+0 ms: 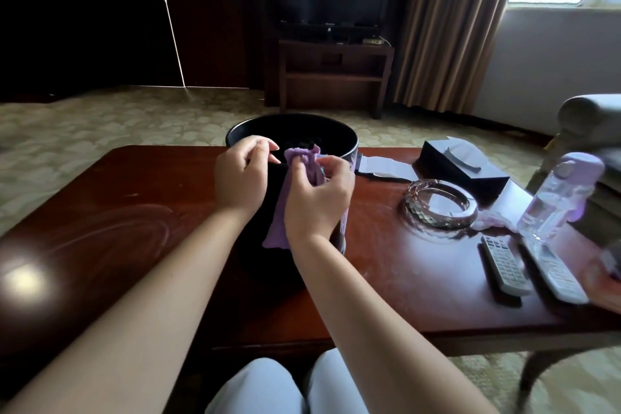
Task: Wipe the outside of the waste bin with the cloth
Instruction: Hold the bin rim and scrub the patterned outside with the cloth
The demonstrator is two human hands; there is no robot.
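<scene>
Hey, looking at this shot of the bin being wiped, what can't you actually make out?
Head view only:
- waste bin near wall: mostly hidden by the cloth, left hand and right hand.
- Bin contents: too dark to identify.
- Remote controls: button labels too small and blurred.
- Water bottle: blurred.
- Armchair: cut off by the right edge.
</scene>
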